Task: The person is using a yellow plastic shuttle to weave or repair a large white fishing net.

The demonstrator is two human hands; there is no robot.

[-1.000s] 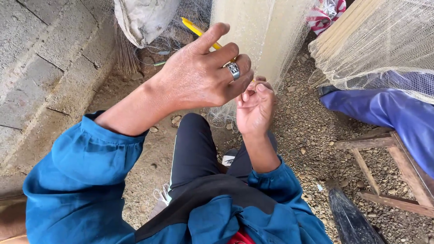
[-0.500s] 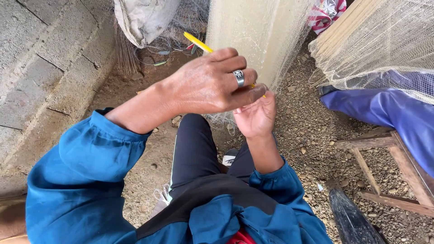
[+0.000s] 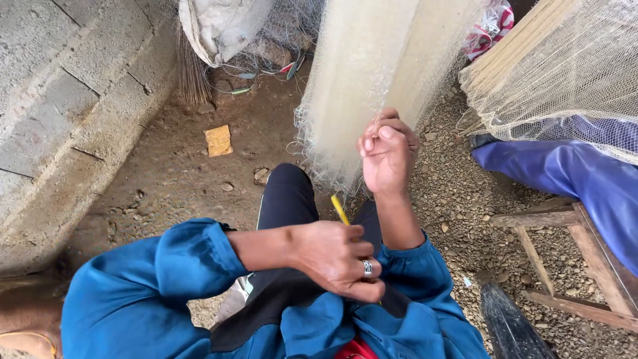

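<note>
I am sitting over a dirt and gravel floor (image 3: 458, 199), with a block wall (image 3: 60, 100) running along its left edge. One pale fishing net (image 3: 372, 73) is hanging in front of me, and a second net (image 3: 565, 66) is draping over blue cloth (image 3: 571, 176) at the right edge. My right hand (image 3: 387, 154) is closing in a fist on the hanging net's lower part. My left hand (image 3: 339, 259) is gripping one yellow needle (image 3: 340, 210) tight above my lap. One flat yellowish scrap (image 3: 218, 140) is lying on the dirt near the wall, one grey sack (image 3: 222, 26) is leaning at the top, and a wooden frame (image 3: 565, 252) is standing at the right.
</note>
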